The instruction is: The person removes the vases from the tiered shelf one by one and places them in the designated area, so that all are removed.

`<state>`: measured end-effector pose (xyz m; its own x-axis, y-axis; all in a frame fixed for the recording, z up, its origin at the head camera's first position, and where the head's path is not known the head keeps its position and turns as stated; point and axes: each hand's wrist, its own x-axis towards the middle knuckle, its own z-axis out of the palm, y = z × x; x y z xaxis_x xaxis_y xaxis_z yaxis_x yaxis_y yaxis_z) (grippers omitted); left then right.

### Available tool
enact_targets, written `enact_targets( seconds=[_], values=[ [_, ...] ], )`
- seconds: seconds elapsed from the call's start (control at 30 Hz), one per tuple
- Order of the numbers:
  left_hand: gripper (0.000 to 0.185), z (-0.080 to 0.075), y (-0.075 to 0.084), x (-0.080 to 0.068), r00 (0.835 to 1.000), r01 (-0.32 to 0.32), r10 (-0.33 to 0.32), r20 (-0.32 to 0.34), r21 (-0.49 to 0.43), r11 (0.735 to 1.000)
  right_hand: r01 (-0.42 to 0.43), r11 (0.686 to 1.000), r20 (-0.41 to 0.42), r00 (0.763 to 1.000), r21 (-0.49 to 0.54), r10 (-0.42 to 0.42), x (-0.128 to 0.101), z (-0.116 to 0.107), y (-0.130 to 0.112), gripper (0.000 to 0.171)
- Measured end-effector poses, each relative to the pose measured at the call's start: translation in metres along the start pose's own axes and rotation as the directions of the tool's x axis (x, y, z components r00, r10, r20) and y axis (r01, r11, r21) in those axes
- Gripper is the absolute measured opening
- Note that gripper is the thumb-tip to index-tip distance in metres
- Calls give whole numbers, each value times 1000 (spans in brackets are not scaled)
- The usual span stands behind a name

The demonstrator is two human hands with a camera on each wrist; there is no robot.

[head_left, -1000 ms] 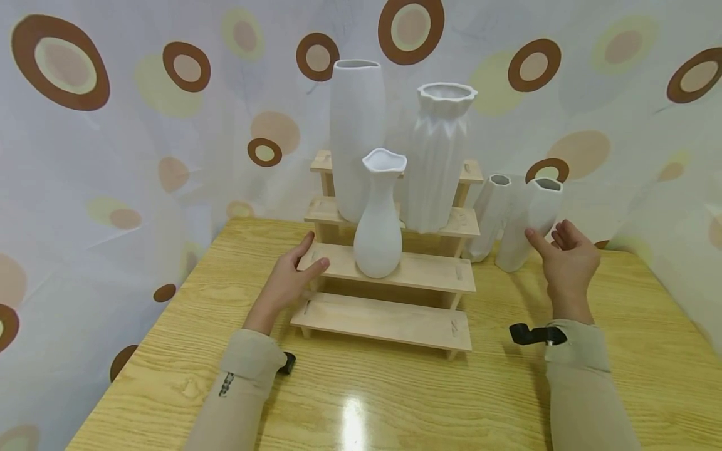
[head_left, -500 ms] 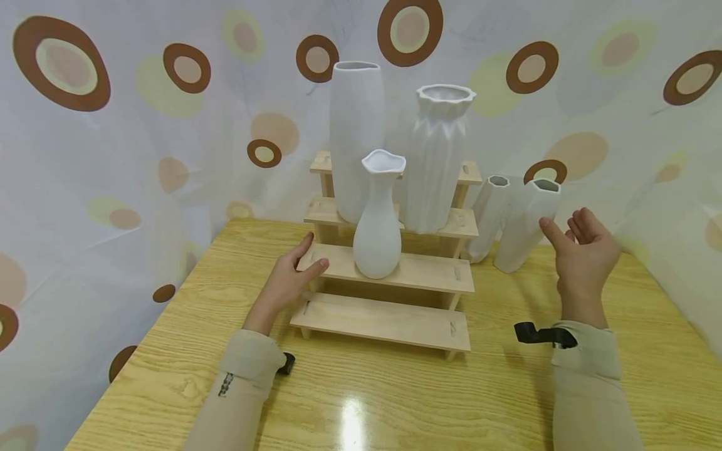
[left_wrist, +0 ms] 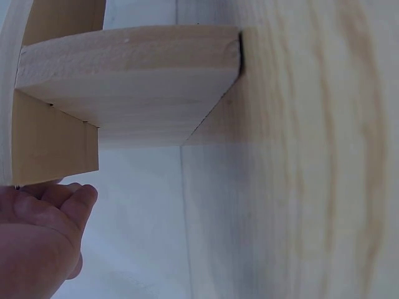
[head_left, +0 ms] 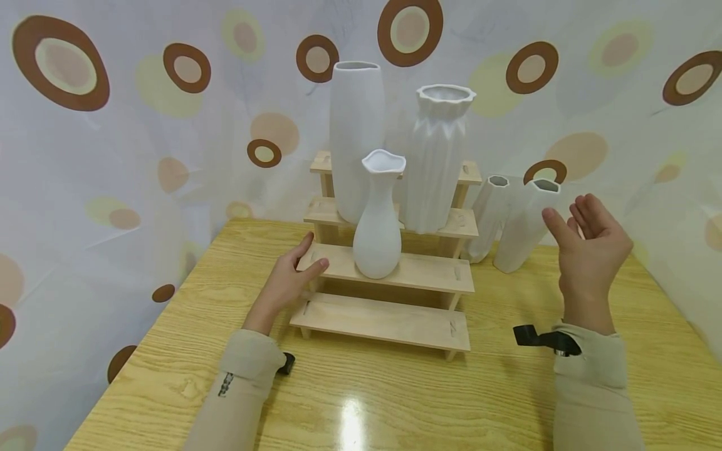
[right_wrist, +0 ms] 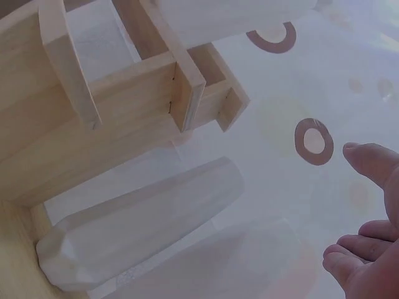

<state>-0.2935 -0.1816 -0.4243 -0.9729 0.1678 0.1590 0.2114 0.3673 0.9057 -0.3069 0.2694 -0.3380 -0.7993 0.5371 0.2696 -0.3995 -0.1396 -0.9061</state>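
Observation:
My left hand holds the left end of a tiered wooden display stand, its thumb over a middle step. In the left wrist view, curled fingers lie against the stand's underside. My right hand is raised at the right with nothing in it, fingers loosely bent and thumb apart. Just left of it leans a white faceted vase, seemingly apart from the hand. Beside that vase, a slimmer white vase leans near the stand; the right wrist view shows its faceted side.
On the stand are a tall smooth white vase, a pleated white vase with a scalloped rim, and a small wavy-mouthed vase one step lower. A patterned cloth hangs behind the wood-grain table.
My right hand has moved away from the leaning faceted vase, rightward and up, its thumb leaving the vase. The left hand, the stand and the vases have stayed put.

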Motion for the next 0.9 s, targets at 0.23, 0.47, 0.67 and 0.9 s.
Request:
enact_targets(
  seconds=[0.23,0.47,0.67,0.9],
  values=[
    [84,0,-1,0,1000,12,-12,0,4,1000,28,999,63,998,32,-30,-16,15,-9,69],
    [83,-1,-1,0,1000,6,-6,1,6,1000,86,993,142,985,84,-97,-31,27,-17,58],
    [85,-1,0,0,1000,11,-11,0,-2,1000,100,986,221,967,131,-127,-47,39,-24,54],
    [83,0,1,0,1000,1,-1,-3,3,1000,147,982,315,932,121,-178,-63,48,-26,56]
  ],
)
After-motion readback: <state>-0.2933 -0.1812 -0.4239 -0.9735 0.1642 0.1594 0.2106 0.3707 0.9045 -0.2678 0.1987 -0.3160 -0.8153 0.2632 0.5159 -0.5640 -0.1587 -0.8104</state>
